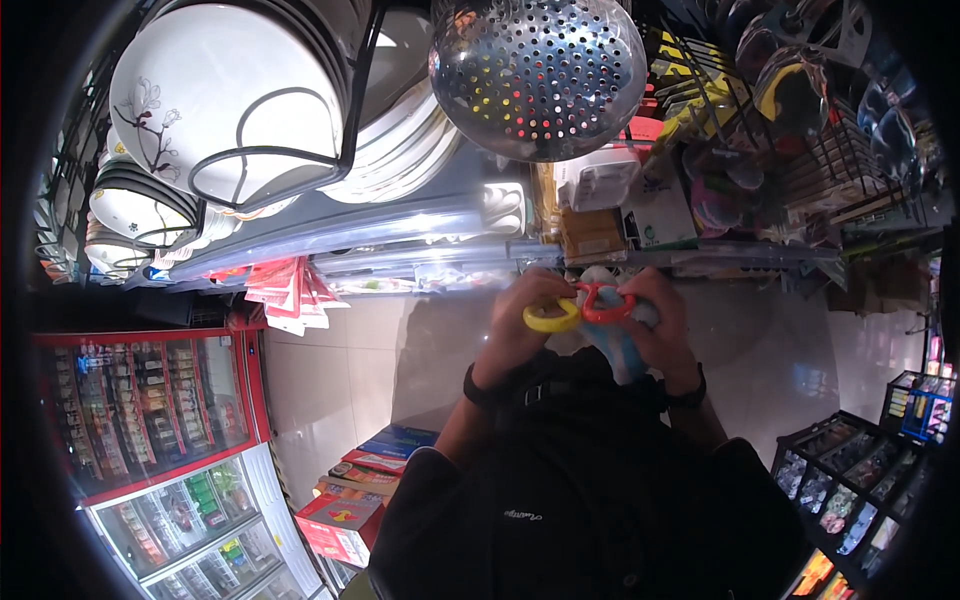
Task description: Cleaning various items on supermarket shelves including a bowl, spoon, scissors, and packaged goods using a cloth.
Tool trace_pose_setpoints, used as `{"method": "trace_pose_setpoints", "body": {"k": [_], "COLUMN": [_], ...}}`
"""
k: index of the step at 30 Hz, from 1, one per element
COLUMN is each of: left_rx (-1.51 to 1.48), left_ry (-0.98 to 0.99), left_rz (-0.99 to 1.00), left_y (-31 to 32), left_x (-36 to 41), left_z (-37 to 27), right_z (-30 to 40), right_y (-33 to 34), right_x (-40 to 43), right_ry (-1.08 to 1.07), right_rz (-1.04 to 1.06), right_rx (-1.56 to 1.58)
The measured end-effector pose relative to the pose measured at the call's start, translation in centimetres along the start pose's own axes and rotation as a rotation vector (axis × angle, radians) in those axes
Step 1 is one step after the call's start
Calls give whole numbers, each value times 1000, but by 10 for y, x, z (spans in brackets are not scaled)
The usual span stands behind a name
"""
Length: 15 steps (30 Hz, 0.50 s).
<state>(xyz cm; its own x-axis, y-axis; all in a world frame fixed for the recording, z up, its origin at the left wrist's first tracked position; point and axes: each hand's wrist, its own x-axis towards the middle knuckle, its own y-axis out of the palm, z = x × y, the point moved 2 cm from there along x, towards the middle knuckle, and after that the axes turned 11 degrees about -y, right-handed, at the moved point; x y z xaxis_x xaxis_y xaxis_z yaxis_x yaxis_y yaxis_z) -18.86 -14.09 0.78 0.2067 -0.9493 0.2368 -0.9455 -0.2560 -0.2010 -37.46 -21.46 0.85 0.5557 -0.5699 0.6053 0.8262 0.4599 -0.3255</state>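
Note:
My left hand [519, 313] is in front of the shelf edge, fingers curled around a yellow plastic loop [551, 324]. Beside it, my right hand [661, 324] grips a red plastic loop [609, 315]. The two loops are side by side and nearly touch; whether they are joined is hard to tell. Below the red loop hangs a soft light-blue and white item [624, 364], partly covered by my right hand and blurred. Both hands are at chest height, over the tiled floor.
Ahead, a shelf [330, 236] bears white plates [225, 90] in wire racks. A perforated steel strainer [538, 82] hangs close above. A red-framed display fridge [259, 390] stands at left, near stacked cartons [345, 517]. At lower right is a black compartmented rack [840, 480].

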Motion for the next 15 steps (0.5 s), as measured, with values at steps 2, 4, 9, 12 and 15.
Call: {"method": "trace_pose_setpoints", "body": {"k": [2, 4, 9, 12, 15], "left_rx": [57, 87, 165, 203, 200], "left_ry": [111, 112, 147, 169, 200], "left_rz": [4, -21, -56, -27, 2], "left_y": [-1, -2, -3, -4, -3], "left_x": [2, -1, -4, -5, -7], "left_z": [-7, -9, -18, -19, -17], "right_z": [-1, 0, 3, 2, 5], "right_y": [0, 0, -4, -5, -5], "right_x": [-4, -6, -3, -4, -4], "right_ry": [-55, -114, -48, -4, 18], "right_rz": [-8, -16, -11, -25, -14], "right_rx": [-14, -24, 78, 180, 183]}}
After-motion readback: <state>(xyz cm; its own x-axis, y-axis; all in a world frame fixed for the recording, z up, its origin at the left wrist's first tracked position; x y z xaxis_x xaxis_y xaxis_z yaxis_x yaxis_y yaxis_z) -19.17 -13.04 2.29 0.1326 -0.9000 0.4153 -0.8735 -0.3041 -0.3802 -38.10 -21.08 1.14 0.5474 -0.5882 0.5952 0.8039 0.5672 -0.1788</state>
